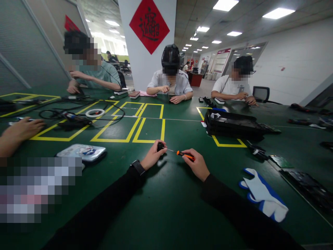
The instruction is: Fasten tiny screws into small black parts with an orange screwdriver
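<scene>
My left hand (154, 155), with a dark watch on its wrist, is closed on a small black part (160, 146) just above the green table (161, 208). The kind of part cannot be made out. My right hand (196, 164) grips an orange-and-black screwdriver (185, 155) by its handle. The thin metal shaft points left, and its tip reaches the black part at my left fingertips. Whether a screw sits there is too small to see.
Blue-and-white gloves (265, 196) lie at the right, near a long dark circuit assembly (307, 185). A black housing (234, 123) stands farther back. On the left are a clear-topped case (82, 152), black cables (73, 118) and another person's hand (24, 130). Several people sit around the table.
</scene>
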Available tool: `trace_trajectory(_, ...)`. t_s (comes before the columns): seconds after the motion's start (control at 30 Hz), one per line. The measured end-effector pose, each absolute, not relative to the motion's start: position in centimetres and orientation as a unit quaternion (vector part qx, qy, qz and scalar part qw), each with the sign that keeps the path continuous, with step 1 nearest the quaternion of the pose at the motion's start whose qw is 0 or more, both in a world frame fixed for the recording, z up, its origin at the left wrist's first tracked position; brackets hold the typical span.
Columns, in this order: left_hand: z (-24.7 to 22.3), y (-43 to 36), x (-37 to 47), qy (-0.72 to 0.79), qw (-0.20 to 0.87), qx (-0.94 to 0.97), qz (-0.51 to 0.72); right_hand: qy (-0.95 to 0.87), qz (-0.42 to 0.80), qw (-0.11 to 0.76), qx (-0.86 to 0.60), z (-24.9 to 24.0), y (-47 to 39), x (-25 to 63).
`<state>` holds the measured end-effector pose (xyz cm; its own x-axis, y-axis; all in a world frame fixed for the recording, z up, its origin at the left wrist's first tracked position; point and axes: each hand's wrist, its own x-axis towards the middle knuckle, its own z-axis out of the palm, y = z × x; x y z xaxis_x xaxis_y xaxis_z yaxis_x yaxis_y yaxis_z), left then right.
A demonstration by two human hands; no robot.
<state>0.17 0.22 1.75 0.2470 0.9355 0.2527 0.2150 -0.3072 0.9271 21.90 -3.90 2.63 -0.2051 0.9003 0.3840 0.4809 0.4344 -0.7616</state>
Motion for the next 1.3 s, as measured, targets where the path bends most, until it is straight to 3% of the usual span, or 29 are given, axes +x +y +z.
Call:
trace_trajectory(0.13,1.83,0.11,0.29,0.423,0.404,0.681,0.440,-0.742,0.244,0.428,-0.455,2.60,-4.14,21.51)
trace_trajectory(0.33,1.97,-0.09,0.42,0.421,0.396,0.697,0.425,-0.758,0.284,0.353,-0.469,2.34,-4.12,21.33)
trace_trajectory(1.3,1.64,-0.06,0.34,0.432,0.380,0.700,0.423,-0.773,0.227,0.358,-0.471,2.65,-4.02,21.51)
